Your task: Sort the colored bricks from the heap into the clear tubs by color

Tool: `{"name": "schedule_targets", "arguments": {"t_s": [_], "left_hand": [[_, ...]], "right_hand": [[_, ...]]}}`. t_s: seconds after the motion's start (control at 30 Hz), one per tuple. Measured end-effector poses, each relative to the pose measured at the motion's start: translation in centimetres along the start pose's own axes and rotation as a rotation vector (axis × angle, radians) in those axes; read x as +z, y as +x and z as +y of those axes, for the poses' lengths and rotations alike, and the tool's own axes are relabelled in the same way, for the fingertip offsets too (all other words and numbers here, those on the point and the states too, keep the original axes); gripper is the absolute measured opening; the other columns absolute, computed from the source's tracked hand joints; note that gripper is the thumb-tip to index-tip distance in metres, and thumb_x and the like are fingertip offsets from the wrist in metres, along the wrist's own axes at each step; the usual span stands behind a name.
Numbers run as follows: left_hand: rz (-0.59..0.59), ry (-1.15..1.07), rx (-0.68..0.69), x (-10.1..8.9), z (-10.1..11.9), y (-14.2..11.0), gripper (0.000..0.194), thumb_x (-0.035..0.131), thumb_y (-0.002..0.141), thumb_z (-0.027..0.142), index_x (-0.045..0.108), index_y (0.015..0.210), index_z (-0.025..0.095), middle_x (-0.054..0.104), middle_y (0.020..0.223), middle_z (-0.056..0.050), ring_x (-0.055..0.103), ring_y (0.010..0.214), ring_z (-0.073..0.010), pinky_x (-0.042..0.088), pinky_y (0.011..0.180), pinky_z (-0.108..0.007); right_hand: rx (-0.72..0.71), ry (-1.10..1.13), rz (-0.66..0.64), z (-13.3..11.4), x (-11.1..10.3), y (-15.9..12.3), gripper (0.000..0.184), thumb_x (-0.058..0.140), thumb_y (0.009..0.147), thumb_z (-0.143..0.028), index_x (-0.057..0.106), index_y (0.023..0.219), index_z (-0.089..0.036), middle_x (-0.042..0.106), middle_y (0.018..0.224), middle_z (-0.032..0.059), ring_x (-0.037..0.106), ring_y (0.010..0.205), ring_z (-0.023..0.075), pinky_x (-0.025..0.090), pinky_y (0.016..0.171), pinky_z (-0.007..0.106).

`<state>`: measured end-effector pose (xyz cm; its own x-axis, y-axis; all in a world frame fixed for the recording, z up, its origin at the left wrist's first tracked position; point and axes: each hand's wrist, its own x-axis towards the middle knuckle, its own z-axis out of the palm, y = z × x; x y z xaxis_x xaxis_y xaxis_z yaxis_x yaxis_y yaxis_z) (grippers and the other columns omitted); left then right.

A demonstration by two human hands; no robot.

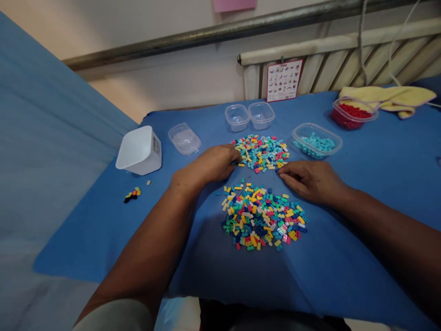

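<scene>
Two heaps of small toy building bricks in mixed colours lie on the blue cloth, a far pile (263, 154) and a near pile (263, 218). At the left edge of the far pile is my left hand (220, 162), its fingers curled inward and the tips mostly hidden. My right hand (310, 180) rests at that pile's lower right corner, thumb and forefinger closed together on a small dark blue brick (277, 169).
Behind the far pile stand two clear tubs (237, 117). To the right are a tub of light blue bricks (317, 143), a tub of red bricks (353, 115) and a yellow cloth (386, 97). Leftward sit a clear lid-like tray (185, 139), a white bin (138, 151) and several loose pieces (132, 195).
</scene>
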<state>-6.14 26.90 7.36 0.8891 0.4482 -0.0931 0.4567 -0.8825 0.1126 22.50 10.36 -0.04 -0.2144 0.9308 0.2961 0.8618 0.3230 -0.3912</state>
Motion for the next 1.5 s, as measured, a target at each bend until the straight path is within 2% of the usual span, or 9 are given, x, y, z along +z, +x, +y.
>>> {"name": "schedule_targets", "arguments": {"t_s": [0.13, 0.3, 0.47, 0.83, 1.03, 1.2, 1.3, 1.5], "left_hand": [[-0.050, 0.004, -0.022, -0.4, 0.1, -0.2, 0.030, 0.062, 0.090, 0.015, 0.080, 0.114, 0.020, 0.078, 0.116, -0.009, 0.072, 0.104, -0.0258, 0.054, 0.089, -0.035], [-0.005, -0.009, 0.023, -0.1, 0.2, -0.1, 0.035, 0.058, 0.089, 0.010, 0.077, 0.117, 0.020, 0.074, 0.121, -0.009, 0.071, 0.108, -0.0247, 0.055, 0.095, -0.034], [-0.016, 0.001, 0.049, 0.3, 0.2, 0.1, 0.034, 0.056, 0.091, 0.007, 0.078, 0.114, 0.019, 0.077, 0.118, -0.009, 0.072, 0.112, -0.0268, 0.055, 0.096, -0.036], [-0.107, 0.048, -0.065, -1.0, 1.6, -0.2, 0.026, 0.060, 0.094, 0.010, 0.079, 0.110, 0.019, 0.078, 0.114, -0.008, 0.073, 0.104, -0.0250, 0.053, 0.089, -0.032], [-0.134, -0.011, -0.066, -1.2, 2.0, -0.2, 0.027, 0.062, 0.091, 0.010, 0.080, 0.110, 0.018, 0.078, 0.113, -0.008, 0.071, 0.100, -0.0236, 0.051, 0.087, -0.032], [-0.103, -0.071, -0.041, -0.8, 1.8, -0.1, 0.022, 0.064, 0.087, 0.011, 0.079, 0.099, 0.020, 0.078, 0.105, -0.007, 0.069, 0.091, -0.0206, 0.050, 0.083, -0.030], [-0.122, -0.058, -0.033, -0.5, 1.6, 0.0, 0.022, 0.062, 0.088, 0.011, 0.078, 0.099, 0.019, 0.078, 0.106, -0.008, 0.069, 0.092, -0.0216, 0.049, 0.082, -0.031], [-0.129, -0.036, -0.036, -0.2, 1.3, 0.0, 0.035, 0.060, 0.089, 0.010, 0.078, 0.117, 0.020, 0.079, 0.117, -0.007, 0.072, 0.103, -0.0250, 0.051, 0.086, -0.033]], "right_hand": [[-0.006, 0.002, -0.004, 0.1, 0.0, 0.0, 0.026, 0.059, 0.108, -0.036, 0.080, 0.116, -0.024, 0.085, 0.096, 0.0035, 0.078, 0.077, 0.0217, 0.051, 0.067, 0.032], [0.003, -0.002, -0.010, 0.1, 0.1, 0.0, 0.027, 0.058, 0.108, -0.037, 0.080, 0.117, -0.024, 0.085, 0.100, 0.0043, 0.079, 0.081, 0.0228, 0.052, 0.069, 0.033], [0.003, 0.001, -0.012, 0.1, 0.0, -0.1, 0.027, 0.059, 0.108, -0.037, 0.080, 0.118, -0.024, 0.086, 0.100, 0.0041, 0.079, 0.082, 0.0225, 0.051, 0.068, 0.033], [0.002, -0.006, -0.008, 0.3, 0.2, -0.2, 0.028, 0.059, 0.108, -0.037, 0.080, 0.119, -0.024, 0.086, 0.101, 0.0036, 0.079, 0.081, 0.0229, 0.052, 0.069, 0.034], [-0.012, 0.000, 0.002, 0.3, 0.2, -0.2, 0.026, 0.059, 0.109, -0.038, 0.080, 0.118, -0.025, 0.085, 0.100, 0.0034, 0.079, 0.082, 0.0236, 0.052, 0.069, 0.034], [-0.010, 0.015, 0.003, 0.3, 0.1, -0.2, 0.025, 0.061, 0.108, -0.037, 0.080, 0.117, -0.025, 0.085, 0.098, 0.0027, 0.079, 0.079, 0.0227, 0.053, 0.067, 0.034], [-0.001, 0.076, 0.037, 0.1, -0.1, -0.2, 0.023, 0.062, 0.108, -0.037, 0.080, 0.114, -0.025, 0.085, 0.096, 0.0031, 0.079, 0.077, 0.0221, 0.054, 0.066, 0.033], [-0.034, 0.223, 0.198, -0.3, -0.8, -0.2, 0.017, 0.064, 0.106, -0.028, 0.078, 0.115, -0.027, 0.081, 0.095, 0.0044, 0.076, 0.077, 0.0229, 0.058, 0.069, 0.036]]}}
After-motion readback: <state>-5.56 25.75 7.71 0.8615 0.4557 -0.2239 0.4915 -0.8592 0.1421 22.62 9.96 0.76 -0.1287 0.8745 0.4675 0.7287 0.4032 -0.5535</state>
